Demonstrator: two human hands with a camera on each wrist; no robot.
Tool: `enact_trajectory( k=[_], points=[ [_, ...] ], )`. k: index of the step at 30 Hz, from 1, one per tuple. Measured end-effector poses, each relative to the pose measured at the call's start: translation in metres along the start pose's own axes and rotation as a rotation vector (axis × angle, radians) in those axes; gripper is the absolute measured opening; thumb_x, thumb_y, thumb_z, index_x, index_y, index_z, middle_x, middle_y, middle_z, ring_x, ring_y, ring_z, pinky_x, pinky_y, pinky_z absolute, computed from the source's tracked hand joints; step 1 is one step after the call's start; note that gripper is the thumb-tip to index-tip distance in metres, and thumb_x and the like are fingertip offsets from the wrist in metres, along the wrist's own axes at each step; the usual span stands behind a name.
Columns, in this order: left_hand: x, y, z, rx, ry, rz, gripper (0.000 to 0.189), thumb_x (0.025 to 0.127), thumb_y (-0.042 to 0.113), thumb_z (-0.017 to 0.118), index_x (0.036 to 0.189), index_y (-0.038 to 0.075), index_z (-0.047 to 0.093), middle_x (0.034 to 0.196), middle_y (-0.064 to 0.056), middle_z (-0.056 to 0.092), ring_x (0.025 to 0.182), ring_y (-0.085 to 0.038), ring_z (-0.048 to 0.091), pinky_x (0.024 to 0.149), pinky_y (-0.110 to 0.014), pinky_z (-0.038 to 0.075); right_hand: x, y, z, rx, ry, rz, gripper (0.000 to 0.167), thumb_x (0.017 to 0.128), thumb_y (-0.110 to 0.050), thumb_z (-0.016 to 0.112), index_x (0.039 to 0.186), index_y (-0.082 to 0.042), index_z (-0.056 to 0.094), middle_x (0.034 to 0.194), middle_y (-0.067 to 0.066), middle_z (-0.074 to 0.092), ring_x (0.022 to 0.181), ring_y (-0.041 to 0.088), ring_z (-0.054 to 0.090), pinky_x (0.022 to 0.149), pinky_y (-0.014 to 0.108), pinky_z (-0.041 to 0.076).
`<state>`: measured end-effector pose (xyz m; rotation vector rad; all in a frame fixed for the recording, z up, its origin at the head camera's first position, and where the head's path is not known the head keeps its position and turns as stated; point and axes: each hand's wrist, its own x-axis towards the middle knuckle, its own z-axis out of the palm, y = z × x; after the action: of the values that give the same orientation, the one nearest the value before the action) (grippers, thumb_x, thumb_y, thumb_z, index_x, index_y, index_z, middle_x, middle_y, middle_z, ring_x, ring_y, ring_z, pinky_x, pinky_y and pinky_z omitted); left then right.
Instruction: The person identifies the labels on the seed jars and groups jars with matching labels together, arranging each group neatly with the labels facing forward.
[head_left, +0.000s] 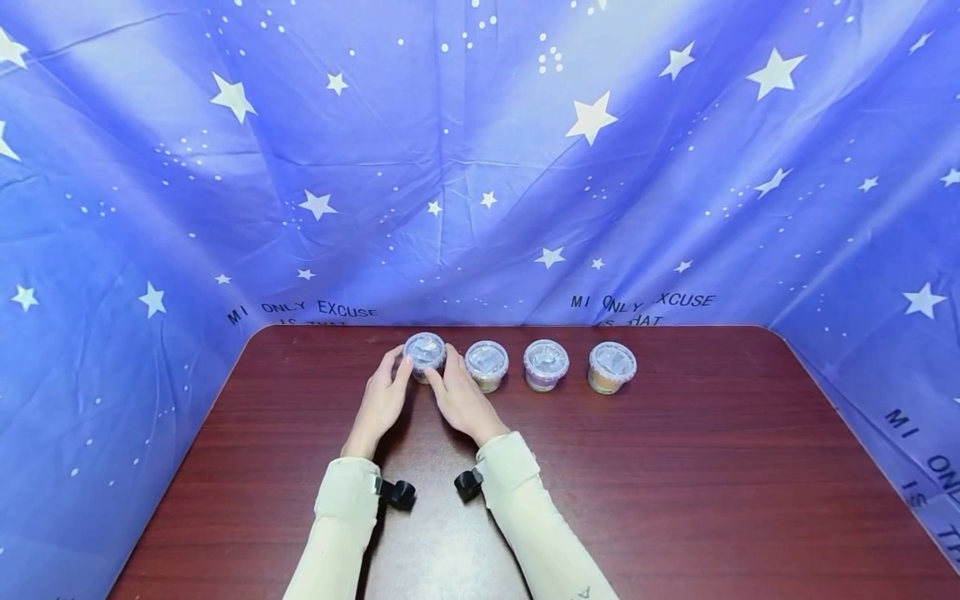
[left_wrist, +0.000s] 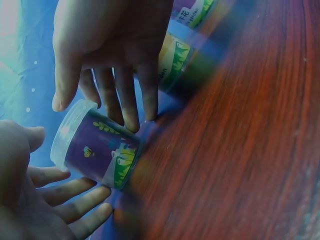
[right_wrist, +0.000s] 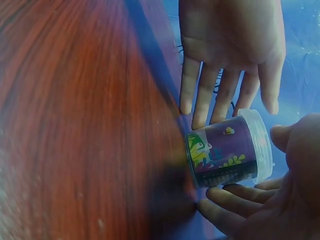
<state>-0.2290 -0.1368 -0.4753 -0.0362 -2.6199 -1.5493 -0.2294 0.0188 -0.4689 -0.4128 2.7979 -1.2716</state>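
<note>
A small tub [head_left: 424, 350] with a clear lid and a purple printed label stands at the left end of a row near the table's far edge. My left hand [head_left: 379, 406] is at its left side and my right hand [head_left: 467, 403] at its right. In the left wrist view the fingers of both hands are mostly straight along the sides of the purple tub [left_wrist: 95, 145], and the thumbs stand up near the lid. From the right wrist, the tub [right_wrist: 225, 150] shows a bee and leaves on its label; fingertips are at or against its sides.
Right of my right hand stand a pale tub [head_left: 487, 363], a purple one [head_left: 546, 363] and an orange-brown one [head_left: 612, 367], all lidded. The dark red wooden table [head_left: 675, 483] meets a blue star-printed cloth [head_left: 480, 233] behind and at both sides.
</note>
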Motion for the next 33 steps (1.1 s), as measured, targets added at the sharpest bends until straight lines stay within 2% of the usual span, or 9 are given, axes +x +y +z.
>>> enact_trajectory(
  k=[8, 18, 24, 28, 33],
  points=[
    [-0.001, -0.003, 0.002, -0.067, 0.045, 0.013, 0.042, 0.105, 0.026, 0.050, 0.140, 0.004, 0.049, 0.128, -0.021, 0.062, 0.116, -0.034, 0.061, 0.103, -0.046, 0.047, 0.000, -0.002, 0.005, 0.006, 0.056, -0.016, 0.056, 0.108, -0.028, 0.039, 0.149, 0.007, 0.026, 0.146, 0.027, 0.041, 0.141, 0.033, 0.039, 0.117, 0.042, 0.032],
    [-0.005, -0.002, 0.000, -0.096, 0.071, 0.030, 0.039, 0.103, 0.021, 0.053, 0.137, 0.002, 0.051, 0.125, -0.022, 0.064, 0.113, -0.036, 0.063, 0.102, -0.048, 0.047, -0.001, -0.003, 0.008, -0.006, 0.093, -0.048, 0.050, 0.107, -0.025, 0.041, 0.143, 0.008, 0.032, 0.137, 0.028, 0.047, 0.133, 0.035, 0.048, 0.112, 0.043, 0.038],
    [-0.005, -0.002, 0.001, -0.110, 0.076, 0.048, 0.038, 0.103, 0.020, 0.054, 0.135, 0.001, 0.052, 0.123, -0.023, 0.065, 0.109, -0.035, 0.065, 0.098, -0.047, 0.050, -0.001, -0.005, 0.006, 0.006, 0.121, -0.038, 0.043, 0.107, -0.024, 0.043, 0.137, 0.006, 0.037, 0.132, 0.026, 0.050, 0.127, 0.035, 0.052, 0.109, 0.043, 0.041],
    [-0.006, -0.003, 0.000, -0.126, 0.074, 0.044, 0.037, 0.103, 0.019, 0.055, 0.135, 0.001, 0.053, 0.121, -0.021, 0.066, 0.103, -0.033, 0.067, 0.091, -0.037, 0.053, -0.003, -0.006, 0.006, 0.003, 0.144, -0.043, 0.040, 0.106, -0.023, 0.044, 0.134, 0.006, 0.039, 0.129, 0.025, 0.051, 0.124, 0.035, 0.055, 0.107, 0.044, 0.043],
    [-0.011, -0.006, -0.001, -0.145, 0.076, 0.036, 0.037, 0.102, 0.018, 0.056, 0.134, 0.000, 0.053, 0.119, -0.022, 0.066, 0.103, -0.033, 0.067, 0.083, -0.023, 0.052, -0.006, -0.008, 0.009, 0.017, 0.133, -0.030, 0.037, 0.106, -0.023, 0.046, 0.132, 0.003, 0.039, 0.127, 0.023, 0.052, 0.122, 0.034, 0.056, 0.105, 0.044, 0.044]
  ],
)
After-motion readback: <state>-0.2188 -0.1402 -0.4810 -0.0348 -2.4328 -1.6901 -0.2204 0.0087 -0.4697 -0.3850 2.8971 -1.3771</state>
